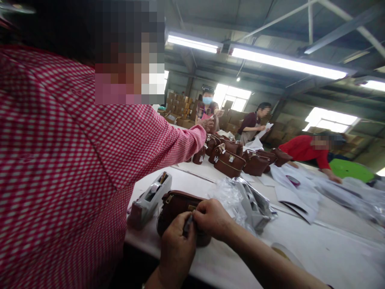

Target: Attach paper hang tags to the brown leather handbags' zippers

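A dark brown zippered bag (174,204) lies on the white table in front of me, with a small metal plate on its side. My left hand (179,245) is closed over the bag's near side, pinching a small greyish piece too blurred to name. Against it, my right hand (213,218) is also closed, its thumb and finger meeting the left fingertips. Whatever is between the right fingers is hidden. A grey tape dispenser (152,198) stands just left of the bag.
Beside my right hand are crumpled clear plastic (230,196) and another grey dispenser (251,202). Several brown bags (230,162) stand farther back. A co-worker's checked sleeve (171,140) reaches across from the left. White sheets (297,200) and a tape roll (287,255) lie rightward.
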The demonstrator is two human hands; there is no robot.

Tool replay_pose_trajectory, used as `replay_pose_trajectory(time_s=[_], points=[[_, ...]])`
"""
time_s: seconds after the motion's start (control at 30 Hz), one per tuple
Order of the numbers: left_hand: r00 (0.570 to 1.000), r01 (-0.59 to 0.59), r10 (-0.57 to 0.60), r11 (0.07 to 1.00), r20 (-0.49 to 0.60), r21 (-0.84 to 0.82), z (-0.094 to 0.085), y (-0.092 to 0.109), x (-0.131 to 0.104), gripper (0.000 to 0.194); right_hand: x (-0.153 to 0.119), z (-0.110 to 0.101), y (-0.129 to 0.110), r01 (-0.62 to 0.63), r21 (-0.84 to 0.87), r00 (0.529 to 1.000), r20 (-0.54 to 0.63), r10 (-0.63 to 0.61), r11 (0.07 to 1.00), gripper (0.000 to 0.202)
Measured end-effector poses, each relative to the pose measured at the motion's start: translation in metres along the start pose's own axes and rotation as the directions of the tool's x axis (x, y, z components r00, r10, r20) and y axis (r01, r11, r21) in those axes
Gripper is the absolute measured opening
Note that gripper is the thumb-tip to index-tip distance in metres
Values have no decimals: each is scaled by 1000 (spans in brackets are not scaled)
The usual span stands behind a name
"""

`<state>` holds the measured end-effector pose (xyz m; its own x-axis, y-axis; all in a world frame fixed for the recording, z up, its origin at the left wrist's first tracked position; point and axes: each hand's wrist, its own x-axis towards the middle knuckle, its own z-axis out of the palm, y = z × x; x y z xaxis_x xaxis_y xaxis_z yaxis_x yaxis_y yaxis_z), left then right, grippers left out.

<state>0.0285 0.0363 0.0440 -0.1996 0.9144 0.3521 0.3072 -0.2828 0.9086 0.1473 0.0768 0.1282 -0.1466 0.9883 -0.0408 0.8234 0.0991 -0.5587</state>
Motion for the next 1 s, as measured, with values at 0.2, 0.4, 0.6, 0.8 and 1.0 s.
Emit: replay_pose_trajectory(time_s=[0.2, 0.4, 0.6, 0.8, 1.0], points=[[972, 223, -201, 952, 120, -211, -3, 12, 7, 24, -9, -7, 3, -9, 153, 997, 80, -3, 988, 25], [954, 294, -268, 920, 132, -258, -1, 11, 7, 29, -18, -2, 7, 22, 265, 1000, 2, -24, 964, 22], [916, 401, -363, 854, 172, -333, 0, 12, 6, 39, -22, 10, 19, 64, 221, 983, -183, -23, 973, 12], [864, 502, -447, 732, 231, -460, -2, 19, 7, 43, -30, 19, 24, 98, 262, 977, -210, -42, 960, 8], [816, 570, -496, 599, 298, -562, -5, 22, 6, 42, -35, 19, 22, 113, 295, 976, -213, -51, 949, 9]])
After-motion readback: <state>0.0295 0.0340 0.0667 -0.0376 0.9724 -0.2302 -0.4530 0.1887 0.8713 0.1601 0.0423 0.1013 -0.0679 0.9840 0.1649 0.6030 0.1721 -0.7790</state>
